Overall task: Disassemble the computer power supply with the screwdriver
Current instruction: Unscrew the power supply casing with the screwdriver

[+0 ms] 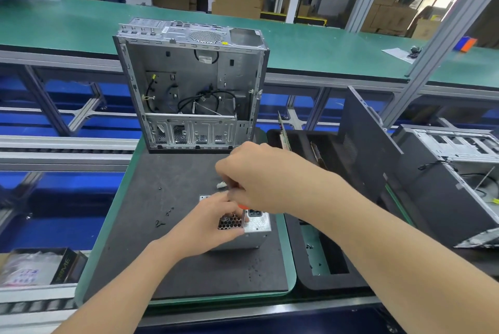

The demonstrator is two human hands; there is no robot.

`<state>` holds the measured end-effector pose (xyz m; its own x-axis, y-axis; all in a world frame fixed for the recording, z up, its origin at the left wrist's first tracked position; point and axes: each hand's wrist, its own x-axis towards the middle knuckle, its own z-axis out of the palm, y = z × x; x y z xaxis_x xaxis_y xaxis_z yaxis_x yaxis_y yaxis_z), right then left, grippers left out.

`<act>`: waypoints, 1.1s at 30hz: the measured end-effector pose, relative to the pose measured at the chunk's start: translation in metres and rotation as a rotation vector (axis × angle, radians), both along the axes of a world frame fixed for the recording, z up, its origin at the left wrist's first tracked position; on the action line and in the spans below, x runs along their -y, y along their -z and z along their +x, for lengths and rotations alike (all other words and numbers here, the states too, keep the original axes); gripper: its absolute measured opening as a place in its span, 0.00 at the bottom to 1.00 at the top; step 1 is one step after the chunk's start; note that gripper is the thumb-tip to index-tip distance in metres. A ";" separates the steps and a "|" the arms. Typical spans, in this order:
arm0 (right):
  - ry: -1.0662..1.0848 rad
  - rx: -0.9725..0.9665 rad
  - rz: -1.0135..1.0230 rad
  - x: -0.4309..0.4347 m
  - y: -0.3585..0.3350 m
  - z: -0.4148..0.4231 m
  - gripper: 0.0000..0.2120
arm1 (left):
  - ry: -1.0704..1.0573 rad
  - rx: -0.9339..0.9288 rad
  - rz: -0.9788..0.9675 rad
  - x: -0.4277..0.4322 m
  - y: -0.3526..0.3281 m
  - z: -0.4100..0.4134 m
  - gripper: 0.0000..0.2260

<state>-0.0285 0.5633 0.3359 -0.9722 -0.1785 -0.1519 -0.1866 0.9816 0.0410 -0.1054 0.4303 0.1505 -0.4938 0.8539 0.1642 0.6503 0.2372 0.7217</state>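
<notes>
Black foam mat (189, 266) covers the work tray nearest the person. On it, under both hands, sits the computer power supply (256, 225), a small bare-metal box with its honeycomb vent facing up. The left hand (208, 223) clasps the box's near-left corner, thumb along the vent's front edge and fingers curled over the top. Just beyond and above it, the right hand (259, 182) is closed in a fist around the screwdriver (242, 206). Only a sliver of its orange handle shows, and the tip is hidden, so I cannot tell which screw it is on.

The box looks like stiff sheet steel, probably dense for its size, with thin edges that could bite. The solid side walls seem the best hold, pressed down into the foam so that the box does not twist under the driver.

Left of the left hand lie loose black screws (162, 221). Past the right knuckles a stripped computer case (191, 85) stands upright at the mat's far edge, with cables hanging inside.
</notes>
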 end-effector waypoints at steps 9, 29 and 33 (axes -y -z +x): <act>-0.111 0.042 -0.090 -0.005 -0.006 0.003 0.06 | -0.012 0.191 0.035 -0.003 0.007 0.003 0.06; -0.040 0.115 -0.016 -0.008 -0.013 0.003 0.14 | -0.063 -0.129 -0.087 -0.003 0.009 0.004 0.09; -0.058 0.102 -0.043 -0.012 -0.012 -0.002 0.14 | -0.034 -0.197 -0.136 -0.008 0.007 0.005 0.09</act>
<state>-0.0302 0.5757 0.3479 -0.9401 -0.2421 -0.2400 -0.2437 0.9696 -0.0234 -0.1009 0.4379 0.1438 -0.4928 0.8580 0.1447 0.7652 0.3481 0.5416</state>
